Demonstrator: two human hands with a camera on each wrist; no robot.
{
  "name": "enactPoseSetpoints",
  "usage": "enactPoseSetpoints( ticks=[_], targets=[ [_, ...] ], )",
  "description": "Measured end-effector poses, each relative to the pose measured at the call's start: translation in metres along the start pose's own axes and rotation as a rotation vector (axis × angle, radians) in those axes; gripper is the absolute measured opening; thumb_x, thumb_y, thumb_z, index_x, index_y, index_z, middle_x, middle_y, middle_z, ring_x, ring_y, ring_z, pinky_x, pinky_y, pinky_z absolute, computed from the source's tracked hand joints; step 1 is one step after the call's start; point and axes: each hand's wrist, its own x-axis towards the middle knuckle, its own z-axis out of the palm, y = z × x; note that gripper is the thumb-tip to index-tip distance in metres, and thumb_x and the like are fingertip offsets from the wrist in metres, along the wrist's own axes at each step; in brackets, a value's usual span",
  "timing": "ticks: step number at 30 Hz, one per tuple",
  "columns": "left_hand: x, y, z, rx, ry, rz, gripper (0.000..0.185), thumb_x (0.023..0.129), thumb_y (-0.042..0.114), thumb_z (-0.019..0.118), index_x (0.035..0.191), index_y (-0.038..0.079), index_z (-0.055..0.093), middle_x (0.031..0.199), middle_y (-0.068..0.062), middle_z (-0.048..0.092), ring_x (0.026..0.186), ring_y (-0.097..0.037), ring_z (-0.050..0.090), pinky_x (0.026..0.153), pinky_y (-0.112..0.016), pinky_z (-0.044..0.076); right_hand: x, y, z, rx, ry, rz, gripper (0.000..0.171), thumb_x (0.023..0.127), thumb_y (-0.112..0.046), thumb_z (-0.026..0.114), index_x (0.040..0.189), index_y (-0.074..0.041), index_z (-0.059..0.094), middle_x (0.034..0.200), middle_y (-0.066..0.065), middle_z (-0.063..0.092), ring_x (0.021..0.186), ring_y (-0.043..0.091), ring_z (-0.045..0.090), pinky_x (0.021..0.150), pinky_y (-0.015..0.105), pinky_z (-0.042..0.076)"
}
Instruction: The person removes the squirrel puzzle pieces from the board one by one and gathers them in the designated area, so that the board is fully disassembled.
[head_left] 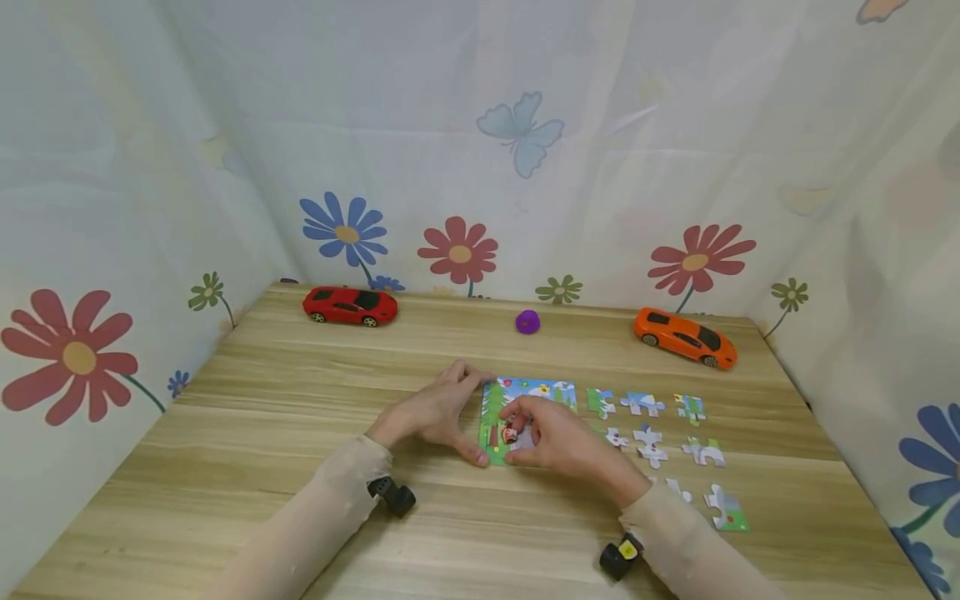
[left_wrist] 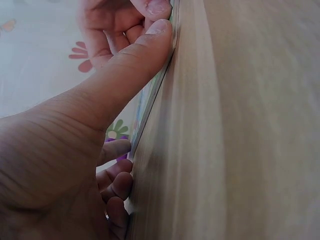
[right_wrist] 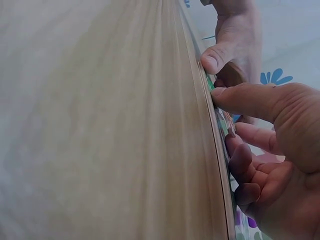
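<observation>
A jigsaw puzzle board (head_left: 532, 390) with a colourful forest picture lies flat on the wooden table. My left hand (head_left: 438, 410) spans its left side, fingers at the far left corner and thumb (left_wrist: 150, 47) at the near left corner, holding it. Over the board's middle, my right hand (head_left: 562, 440) has curled fingers and holds a puzzle piece (head_left: 511, 434) against the picture. Its thumb (right_wrist: 235, 97) touches the board's near edge, close to the left thumb. The palm and fingers hide part of the board. Loose puzzle pieces (head_left: 643, 403) lie in rows to the right.
Along the table's back stand a red toy car (head_left: 349, 307), a small purple object (head_left: 528, 322) and an orange toy car (head_left: 686, 337). A white curtain (head_left: 420, 150) with printed flowers surrounds the table (head_left: 255, 417). One corner piece (head_left: 726, 508) lies nearest the front right.
</observation>
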Motion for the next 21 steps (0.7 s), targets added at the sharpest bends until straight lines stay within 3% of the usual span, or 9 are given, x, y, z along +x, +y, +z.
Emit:
enactPoseSetpoints(
  ticks=[14,21],
  targets=[
    [-0.0005,0.002,-0.0007,0.002,-0.001,-0.019,0.131,0.069,0.056,0.106,0.172,0.013,0.037,0.15,-0.01,0.042,0.141,-0.028,0.046,0.123,-0.05,0.047,-0.0001,0.0021,0.0014,-0.063,0.009,-0.023,0.056,0.09,-0.019,0.095,0.139,-0.004,0.073,0.112,0.001,0.068,0.088,0.013,0.057,0.072,0.025,0.051],
    [0.0,0.0011,0.0001,-0.007,-0.003,-0.028,0.131,0.07,0.057,0.105,0.172,0.013,0.037,0.15,-0.01,0.042,0.14,-0.028,0.046,0.122,-0.051,0.048,-0.0014,-0.0017,0.0012,-0.127,0.036,-0.023,0.055,0.089,-0.021,0.095,0.139,-0.008,0.074,0.118,0.002,0.065,0.092,0.014,0.055,0.076,0.027,0.049]
  ],
)
